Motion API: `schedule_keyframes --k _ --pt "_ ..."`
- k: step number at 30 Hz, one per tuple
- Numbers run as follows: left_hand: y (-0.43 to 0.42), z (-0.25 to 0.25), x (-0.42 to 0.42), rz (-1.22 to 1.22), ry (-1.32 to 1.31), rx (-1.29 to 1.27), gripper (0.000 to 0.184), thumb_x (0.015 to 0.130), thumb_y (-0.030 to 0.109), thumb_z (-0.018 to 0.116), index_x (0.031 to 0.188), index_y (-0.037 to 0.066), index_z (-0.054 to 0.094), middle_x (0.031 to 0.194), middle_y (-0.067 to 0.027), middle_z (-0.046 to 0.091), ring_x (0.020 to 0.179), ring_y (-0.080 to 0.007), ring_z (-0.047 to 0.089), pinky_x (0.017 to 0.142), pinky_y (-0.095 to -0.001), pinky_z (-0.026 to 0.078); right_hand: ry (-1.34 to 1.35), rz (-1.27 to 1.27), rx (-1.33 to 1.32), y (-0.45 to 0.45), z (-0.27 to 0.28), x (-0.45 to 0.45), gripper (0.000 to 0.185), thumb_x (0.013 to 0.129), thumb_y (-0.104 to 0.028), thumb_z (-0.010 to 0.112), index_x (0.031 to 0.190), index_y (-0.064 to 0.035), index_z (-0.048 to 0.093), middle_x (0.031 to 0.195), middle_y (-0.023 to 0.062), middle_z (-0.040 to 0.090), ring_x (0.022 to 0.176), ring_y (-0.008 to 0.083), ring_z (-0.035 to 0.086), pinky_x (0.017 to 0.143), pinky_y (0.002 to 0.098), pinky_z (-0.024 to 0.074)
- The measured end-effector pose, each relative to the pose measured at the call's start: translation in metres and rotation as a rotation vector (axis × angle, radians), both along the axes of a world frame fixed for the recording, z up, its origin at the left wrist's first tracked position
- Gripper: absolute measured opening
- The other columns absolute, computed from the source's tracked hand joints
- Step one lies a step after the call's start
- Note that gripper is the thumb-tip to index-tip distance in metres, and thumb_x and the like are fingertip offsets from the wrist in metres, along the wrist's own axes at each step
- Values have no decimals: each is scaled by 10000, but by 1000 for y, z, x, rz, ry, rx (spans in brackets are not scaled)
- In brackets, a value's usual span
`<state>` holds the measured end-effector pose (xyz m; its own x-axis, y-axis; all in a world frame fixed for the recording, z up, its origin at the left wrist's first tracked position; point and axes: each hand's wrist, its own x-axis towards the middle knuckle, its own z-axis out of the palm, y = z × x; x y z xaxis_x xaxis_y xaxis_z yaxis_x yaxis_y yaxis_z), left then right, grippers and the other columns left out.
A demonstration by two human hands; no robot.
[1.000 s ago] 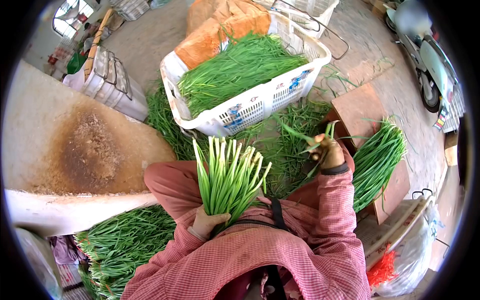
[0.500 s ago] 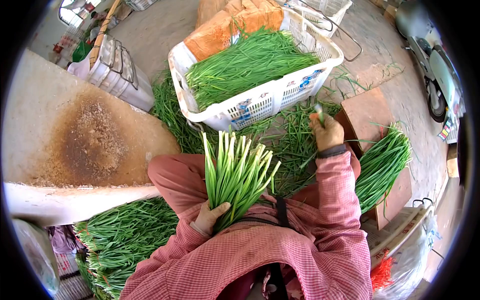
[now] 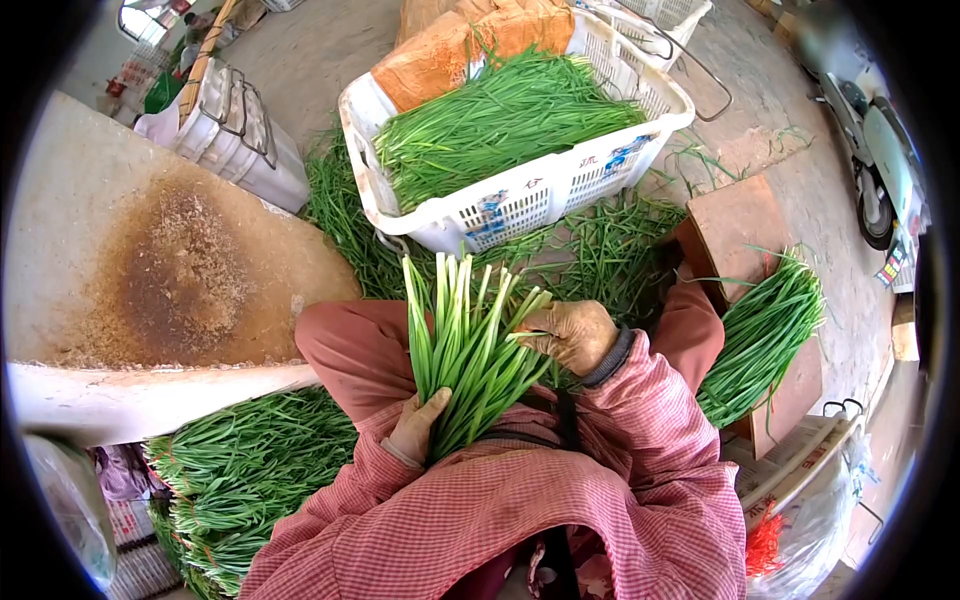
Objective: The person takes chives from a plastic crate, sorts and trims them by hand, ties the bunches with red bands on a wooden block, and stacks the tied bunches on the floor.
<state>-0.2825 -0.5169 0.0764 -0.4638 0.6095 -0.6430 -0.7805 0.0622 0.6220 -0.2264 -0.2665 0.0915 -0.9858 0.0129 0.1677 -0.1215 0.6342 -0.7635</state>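
My left hand (image 3: pixel 420 425) is wrapped around a bunch of garlic chives (image 3: pixel 465 340), held upright over my lap with the pale stem ends pointing away from me. At the bunch's right edge, my right hand (image 3: pixel 572 335) pinches stalk ends between thumb and fingers; how many stalks it grips is hidden. Beyond the bunch stands a white plastic crate (image 3: pixel 520 205) heaped with more chives (image 3: pixel 510 120). A tied bundle of chives (image 3: pixel 765 335) lies on a brown board to my right.
Several tied bundles (image 3: pixel 260 470) are piled at my left, below a stained pale slab (image 3: pixel 190 270). Loose leaves (image 3: pixel 620 250) litter the floor around the crate. Stacked white boxes (image 3: pixel 235 130) stand at the back left, a scooter (image 3: pixel 880 170) at the right. Red ties (image 3: pixel 765 543) hang at the lower right.
My right hand has come in from the right, where it held a small piece of stalk up, to the bunch's right edge. My left hand still grips the bunch in nearly the same place.
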Motion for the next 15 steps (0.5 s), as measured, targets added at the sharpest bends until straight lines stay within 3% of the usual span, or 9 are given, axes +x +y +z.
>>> schedule_keyframes --k 4,7,9,10,11,12,14,15 --pt "-5 -6 -2 -3 -28 -6 393 826 240 531 1130 4 449 1029 -74 535 900 -157 522 790 -279 435 68 -10 -163 0 -12 5 155 739 -143 614 870 -61 603 748 130 588 688 269 580 575 311 466" --pt "-5 -5 -1 3 -10 -9 394 820 240 542 1122 3 453 1024 -77 539 888 -157 528 779 -280 443 152 -61 -263 2 -7 6 150 752 -171 616 836 -47 609 715 116 592 624 232 582 564 289 468" --pt "-6 -5 -1 13 -18 -1 386 821 238 542 1115 4 457 1018 -76 542 879 -154 530 772 -277 447 62 -129 -660 24 -11 6 84 766 -86 598 835 -39 600 691 82 574 585 177 566 507 254 465" --pt "-6 -5 -1 22 -24 5 377 821 235 542 1108 4 460 1012 -75 545 870 -151 533 764 -275 450 -128 -298 -1269 45 -3 6 73 792 -94 567 788 -21 565 660 54 548 537 140 526 479 227 435" --pt "-7 -5 -1 25 -22 7 377 821 235 542 1108 4 460 1012 -75 545 870 -151 533 764 -275 450 122 -405 -1257 60 -7 5 133 805 -162 544 758 -41 572 633 36 555 525 120 516 478 227 425" --pt "-7 -5 -1 31 -28 4 369 821 230 542 1102 5 463 1002 -72 550 861 -148 536 758 -272 452 295 -563 -964 83 -21 7 123 812 -147 530 805 -29 565 656 46 559 521 135 519 475 239 428" --pt "-8 -5 0 34 -31 4 360 822 225 541 1097 5 466 992 -69 554 851 -145 539 752 -269 454 300 -1048 -529 136 -55 19 119 799 -153 543 829 -43 576 734 75 592 572 193 564 502 283 452" --pt "-9 -5 0 34 -29 5 356 823 223 540 1095 5 467 985 -68 557 846 -145 540 751 -268 453 63 -1127 -116 152 -63 33 178 772 -162 575 919 -62 557 870 89 579 681 229 575 559 310 465"
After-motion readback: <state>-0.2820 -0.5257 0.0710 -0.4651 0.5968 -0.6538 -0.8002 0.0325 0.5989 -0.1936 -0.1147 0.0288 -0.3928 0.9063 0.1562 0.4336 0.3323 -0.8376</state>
